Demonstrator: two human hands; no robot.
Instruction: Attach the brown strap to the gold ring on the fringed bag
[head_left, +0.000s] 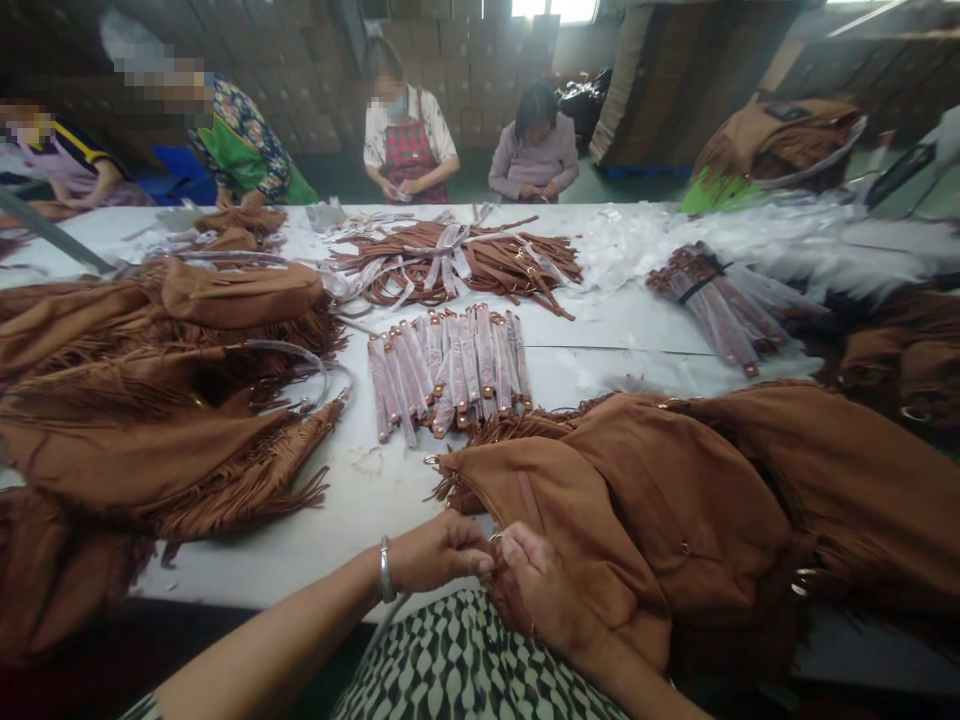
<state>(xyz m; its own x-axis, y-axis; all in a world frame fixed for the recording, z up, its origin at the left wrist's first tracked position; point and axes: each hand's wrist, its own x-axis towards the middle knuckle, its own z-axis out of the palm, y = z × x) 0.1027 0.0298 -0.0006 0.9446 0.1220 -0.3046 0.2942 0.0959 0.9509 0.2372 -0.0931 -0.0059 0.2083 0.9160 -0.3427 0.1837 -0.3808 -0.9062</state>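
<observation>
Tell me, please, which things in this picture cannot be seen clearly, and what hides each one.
Head view only:
- What the left hand and right hand pinch between them: too small, covered by the fingers.
- Lower edge of the brown fringed bag: hidden behind the right hand and past the table edge.
- Wrapped straps: details blurred.
- Bag pile on the left: cut off by the picture edge.
</observation>
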